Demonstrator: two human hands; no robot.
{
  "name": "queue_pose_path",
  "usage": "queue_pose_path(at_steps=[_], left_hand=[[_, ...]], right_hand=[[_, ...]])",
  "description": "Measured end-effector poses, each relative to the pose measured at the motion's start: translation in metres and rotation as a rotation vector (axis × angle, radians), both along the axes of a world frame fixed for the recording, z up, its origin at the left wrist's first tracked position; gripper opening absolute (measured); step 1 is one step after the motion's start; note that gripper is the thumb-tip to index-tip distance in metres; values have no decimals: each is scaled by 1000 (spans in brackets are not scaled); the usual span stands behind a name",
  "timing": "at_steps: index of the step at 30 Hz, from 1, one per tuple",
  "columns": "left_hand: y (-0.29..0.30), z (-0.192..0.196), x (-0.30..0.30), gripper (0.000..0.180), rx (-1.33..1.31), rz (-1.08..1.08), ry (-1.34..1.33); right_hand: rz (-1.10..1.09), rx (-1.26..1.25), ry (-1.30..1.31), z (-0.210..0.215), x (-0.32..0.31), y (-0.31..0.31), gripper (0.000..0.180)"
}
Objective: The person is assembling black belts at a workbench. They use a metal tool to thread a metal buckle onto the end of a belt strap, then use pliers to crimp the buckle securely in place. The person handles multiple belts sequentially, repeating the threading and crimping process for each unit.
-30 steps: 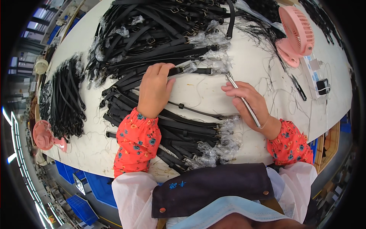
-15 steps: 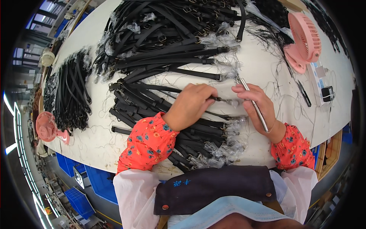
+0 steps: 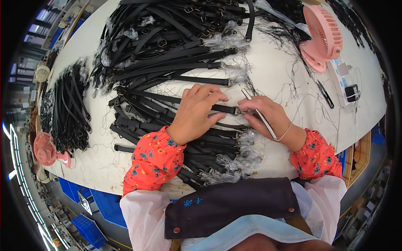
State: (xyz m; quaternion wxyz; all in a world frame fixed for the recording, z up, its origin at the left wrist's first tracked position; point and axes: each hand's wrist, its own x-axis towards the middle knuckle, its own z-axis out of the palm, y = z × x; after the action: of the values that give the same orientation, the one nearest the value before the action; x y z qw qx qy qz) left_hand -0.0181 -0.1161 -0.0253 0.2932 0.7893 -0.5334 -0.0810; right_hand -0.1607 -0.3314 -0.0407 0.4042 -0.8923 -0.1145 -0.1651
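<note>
My left hand (image 3: 196, 113) lies flat on a black strap (image 3: 167, 101) with a metal buckle (image 3: 235, 111) at its right end, pressing it to the white table (image 3: 272, 71). My right hand (image 3: 268, 117) sits just right of the buckle, fingers touching it, and grips a slim metal rod tool (image 3: 258, 113) that slants across the hand. Below both hands lies a pile of black straps (image 3: 197, 150) with clear plastic wraps (image 3: 238, 163) on their ends.
A larger heap of black straps (image 3: 167, 37) fills the far table. Another bundle (image 3: 67, 108) lies at the left. A pink fan (image 3: 324, 37) stands far right, another pink fan (image 3: 46, 148) at the left edge. A black pen (image 3: 325, 94) and a small box (image 3: 343, 81) lie right.
My left hand has come down from the far strap heap toward me and now presses one strap flat. My right hand with the rod has shifted slightly to meet the buckle.
</note>
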Motion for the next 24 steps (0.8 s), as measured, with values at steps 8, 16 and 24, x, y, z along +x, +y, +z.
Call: queue_pose_path(at_steps=[8, 16, 24], left_hand=[[28, 15, 38, 32, 120, 11, 108], [54, 30, 63, 42, 217, 141, -178], [-9, -3, -11, 35, -75, -137, 318]], right_hand=[[-39, -121, -24, 9, 2, -16, 35], [0, -93, -43, 4, 3, -14, 33], [37, -15, -17, 1, 1, -7, 32]])
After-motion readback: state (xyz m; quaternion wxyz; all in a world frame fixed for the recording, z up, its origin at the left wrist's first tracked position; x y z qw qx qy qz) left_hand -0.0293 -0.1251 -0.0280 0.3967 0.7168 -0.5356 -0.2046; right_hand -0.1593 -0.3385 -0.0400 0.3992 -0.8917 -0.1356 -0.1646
